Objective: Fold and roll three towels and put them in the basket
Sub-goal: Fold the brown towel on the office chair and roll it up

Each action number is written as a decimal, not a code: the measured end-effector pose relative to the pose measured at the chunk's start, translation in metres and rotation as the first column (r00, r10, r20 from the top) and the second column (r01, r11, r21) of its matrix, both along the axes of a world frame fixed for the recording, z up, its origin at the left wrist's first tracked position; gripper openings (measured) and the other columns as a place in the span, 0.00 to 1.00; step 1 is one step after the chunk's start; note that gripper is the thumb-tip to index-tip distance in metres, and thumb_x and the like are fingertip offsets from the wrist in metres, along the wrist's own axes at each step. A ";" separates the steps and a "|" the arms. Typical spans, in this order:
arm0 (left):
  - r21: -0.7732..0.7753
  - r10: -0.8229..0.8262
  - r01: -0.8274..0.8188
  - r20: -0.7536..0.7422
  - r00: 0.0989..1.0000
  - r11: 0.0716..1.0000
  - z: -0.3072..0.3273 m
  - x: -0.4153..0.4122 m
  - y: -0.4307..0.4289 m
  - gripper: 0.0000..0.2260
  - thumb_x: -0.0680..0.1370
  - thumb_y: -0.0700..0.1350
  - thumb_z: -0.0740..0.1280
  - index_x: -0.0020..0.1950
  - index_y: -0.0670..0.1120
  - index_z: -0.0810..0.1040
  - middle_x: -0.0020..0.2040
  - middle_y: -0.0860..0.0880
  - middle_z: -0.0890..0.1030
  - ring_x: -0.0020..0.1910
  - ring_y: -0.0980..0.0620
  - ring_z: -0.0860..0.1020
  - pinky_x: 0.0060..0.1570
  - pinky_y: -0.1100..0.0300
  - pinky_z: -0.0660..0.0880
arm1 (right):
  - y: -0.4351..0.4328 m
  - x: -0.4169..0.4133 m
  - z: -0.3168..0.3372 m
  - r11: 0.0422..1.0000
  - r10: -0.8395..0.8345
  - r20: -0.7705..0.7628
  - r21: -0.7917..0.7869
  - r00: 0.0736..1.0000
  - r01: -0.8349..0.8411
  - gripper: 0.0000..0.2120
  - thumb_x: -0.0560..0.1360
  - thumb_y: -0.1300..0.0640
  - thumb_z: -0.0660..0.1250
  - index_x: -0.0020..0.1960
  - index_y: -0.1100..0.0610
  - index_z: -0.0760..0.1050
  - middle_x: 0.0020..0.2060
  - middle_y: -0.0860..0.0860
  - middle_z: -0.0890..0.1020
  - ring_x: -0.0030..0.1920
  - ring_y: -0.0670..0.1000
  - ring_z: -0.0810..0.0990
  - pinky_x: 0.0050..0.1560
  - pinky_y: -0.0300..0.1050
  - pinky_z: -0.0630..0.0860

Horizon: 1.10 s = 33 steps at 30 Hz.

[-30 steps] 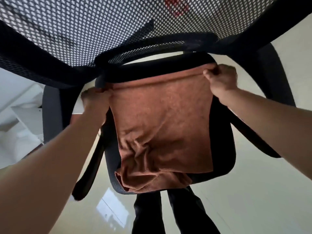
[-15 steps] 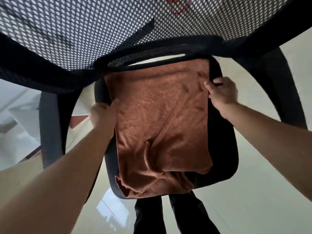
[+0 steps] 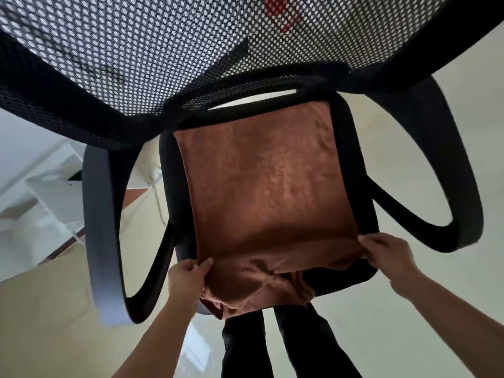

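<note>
Rust-brown terry towel (image 3: 267, 192) lies spread on the black padded seat (image 3: 364, 186) of an office chair. The far part is flat and smooth and reaches the back of the seat. The near part is bunched in folds and hangs over the seat's front edge.

Left hand (image 3: 189, 276) is at the towel's near-left side, thumb on top, fingers curled, grip clamped on the cloth's edge. Right hand (image 3: 387, 257) is at the near-right side, fingers curled over a raised fold, grip clamped on the towel too. Both forearms are bare and reach in from the bottom of the view. The cloth between the two hands is wrinkled, not taut.

Black mesh backrest (image 3: 136, 50) fills the top of the view, with a red blurred shape (image 3: 283, 12) behind the mesh; cannot tell what it is. Looped black armrests stand on either side, left armrest (image 3: 101, 214) and right armrest (image 3: 452, 159). The person's dark trouser legs (image 3: 245, 350) are just below the seat front. Pale glossy floor (image 3: 409, 323) lies all round. White shelving (image 3: 41, 192) stands far left, blurred.
</note>
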State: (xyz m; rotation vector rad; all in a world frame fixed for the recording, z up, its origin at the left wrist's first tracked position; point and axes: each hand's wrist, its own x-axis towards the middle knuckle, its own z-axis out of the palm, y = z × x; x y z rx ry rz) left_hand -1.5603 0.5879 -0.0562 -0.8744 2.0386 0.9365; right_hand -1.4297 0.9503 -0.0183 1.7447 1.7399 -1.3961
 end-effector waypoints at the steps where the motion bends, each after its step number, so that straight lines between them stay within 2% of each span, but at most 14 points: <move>1: 0.016 0.020 -0.020 0.013 1.000 1.000 -0.003 0.000 -0.002 0.22 0.59 0.53 0.76 0.29 0.37 0.72 0.28 0.43 0.71 0.31 0.49 0.70 0.35 0.53 0.69 | 0.002 0.001 0.003 0.998 0.008 0.001 -0.058 1.000 -0.008 0.07 0.73 0.57 0.73 0.46 0.61 0.81 0.35 0.55 0.82 0.37 0.54 0.81 0.37 0.46 0.73; 3: 0.042 0.041 -0.043 0.054 0.998 0.998 -0.004 -0.001 0.000 0.23 0.58 0.54 0.78 0.30 0.36 0.72 0.29 0.43 0.70 0.31 0.48 0.70 0.35 0.52 0.69 | 0.004 -0.001 0.009 0.983 0.076 0.037 -0.169 0.996 -0.069 0.08 0.72 0.54 0.74 0.47 0.57 0.81 0.40 0.53 0.84 0.42 0.52 0.82 0.42 0.47 0.74; 6: 0.057 0.015 -0.020 0.083 0.996 0.998 0.003 -0.004 0.003 0.17 0.62 0.47 0.78 0.28 0.40 0.73 0.29 0.44 0.67 0.31 0.48 0.68 0.34 0.52 0.65 | 0.003 -0.004 0.009 0.976 0.135 0.058 -0.181 0.989 -0.123 0.08 0.71 0.55 0.75 0.44 0.59 0.81 0.39 0.54 0.82 0.40 0.52 0.80 0.43 0.46 0.72; 10: 0.084 0.100 -0.102 0.037 0.994 0.991 0.025 -0.025 0.007 0.13 0.67 0.40 0.77 0.36 0.32 0.77 0.34 0.40 0.76 0.35 0.46 0.74 0.39 0.52 0.72 | 0.004 -0.032 0.015 0.996 0.084 -0.065 0.033 0.994 -0.082 0.08 0.73 0.55 0.72 0.38 0.59 0.80 0.37 0.56 0.83 0.43 0.58 0.82 0.44 0.46 0.75; 13: 0.128 0.145 -0.138 -0.039 0.989 0.982 0.043 -0.067 0.025 0.09 0.71 0.38 0.75 0.35 0.41 0.76 0.35 0.41 0.78 0.34 0.47 0.75 0.37 0.56 0.73 | 0.009 -0.074 0.015 0.958 0.220 -0.089 0.207 0.971 -0.198 0.14 0.75 0.50 0.70 0.41 0.62 0.81 0.37 0.60 0.83 0.42 0.59 0.81 0.49 0.54 0.76; 15: 0.190 0.181 -0.164 -0.081 0.980 0.968 0.044 -0.094 0.038 0.08 0.73 0.40 0.73 0.36 0.43 0.76 0.36 0.43 0.79 0.34 0.46 0.77 0.38 0.57 0.74 | 0.015 -0.105 0.007 0.944 0.234 -0.108 0.263 0.966 -0.199 0.15 0.74 0.49 0.70 0.43 0.62 0.81 0.39 0.62 0.83 0.44 0.61 0.82 0.50 0.58 0.77; 17: 0.219 0.174 -0.148 -0.107 0.979 0.964 0.037 -0.113 0.047 0.08 0.75 0.44 0.71 0.38 0.45 0.76 0.36 0.45 0.79 0.34 0.48 0.77 0.37 0.58 0.73 | 0.021 -0.129 -0.002 0.979 0.146 -0.170 0.169 0.975 -0.117 0.14 0.74 0.48 0.70 0.47 0.59 0.81 0.37 0.57 0.83 0.42 0.59 0.82 0.44 0.54 0.79; 19: 0.232 0.171 -0.143 -0.105 0.980 0.962 0.035 -0.119 0.054 0.08 0.76 0.48 0.70 0.38 0.48 0.76 0.35 0.48 0.79 0.32 0.51 0.77 0.34 0.60 0.72 | 0.023 -0.137 -0.010 0.998 0.068 -0.201 0.019 0.977 -0.065 0.13 0.75 0.47 0.69 0.55 0.54 0.79 0.40 0.50 0.81 0.40 0.51 0.81 0.36 0.44 0.76; 21: 0.201 0.181 -0.152 -0.135 0.974 0.968 0.034 -0.113 0.057 0.08 0.75 0.50 0.71 0.39 0.48 0.77 0.35 0.48 0.80 0.33 0.51 0.78 0.34 0.60 0.73 | 0.020 -0.132 -0.014 0.999 0.051 -0.189 0.029 0.981 -0.046 0.17 0.74 0.45 0.70 0.59 0.53 0.77 0.45 0.51 0.83 0.42 0.49 0.82 0.37 0.42 0.75; 23: 0.140 0.169 -0.147 -0.160 0.973 0.979 0.035 -0.090 0.050 0.10 0.72 0.52 0.73 0.40 0.46 0.78 0.37 0.47 0.82 0.38 0.47 0.80 0.38 0.56 0.76 | 0.008 -0.109 -0.012 0.996 0.020 -0.164 0.087 0.986 -0.005 0.19 0.72 0.44 0.71 0.57 0.54 0.78 0.45 0.52 0.84 0.42 0.49 0.84 0.41 0.44 0.76; 26: 0.110 0.132 -0.122 -0.095 0.987 0.986 0.036 -0.041 0.040 0.13 0.68 0.52 0.77 0.42 0.44 0.80 0.41 0.45 0.83 0.44 0.44 0.81 0.49 0.51 0.78 | -0.028 -0.061 -0.004 0.994 0.005 -0.067 -0.110 0.998 -0.012 0.13 0.73 0.48 0.71 0.51 0.56 0.80 0.41 0.52 0.84 0.40 0.49 0.83 0.38 0.43 0.72; 29: 0.159 0.108 -0.108 0.011 0.994 0.981 0.038 -0.004 0.040 0.10 0.73 0.42 0.74 0.47 0.36 0.79 0.41 0.41 0.81 0.40 0.42 0.80 0.39 0.49 0.81 | -0.061 -0.027 -0.004 0.957 0.082 -0.008 -0.279 0.997 -0.081 0.10 0.72 0.53 0.73 0.46 0.60 0.80 0.40 0.55 0.84 0.38 0.51 0.82 0.36 0.42 0.72; 31: 0.161 0.155 -0.158 0.034 0.987 0.974 0.032 0.013 0.035 0.09 0.74 0.40 0.72 0.44 0.34 0.79 0.39 0.39 0.81 0.38 0.41 0.80 0.42 0.46 0.81 | -0.067 -0.012 -0.008 0.969 0.053 -0.008 -0.242 0.999 -0.053 0.09 0.72 0.56 0.73 0.41 0.62 0.78 0.36 0.56 0.82 0.34 0.50 0.80 0.32 0.39 0.74; 33: 0.171 0.192 -0.200 0.067 0.979 0.965 0.028 0.027 0.024 0.09 0.75 0.43 0.71 0.43 0.36 0.81 0.41 0.37 0.82 0.41 0.41 0.80 0.47 0.48 0.78 | -0.062 0.002 -0.008 0.988 -0.029 -0.019 -0.152 0.999 0.026 0.10 0.72 0.57 0.74 0.39 0.63 0.77 0.34 0.56 0.79 0.33 0.51 0.77 0.33 0.39 0.75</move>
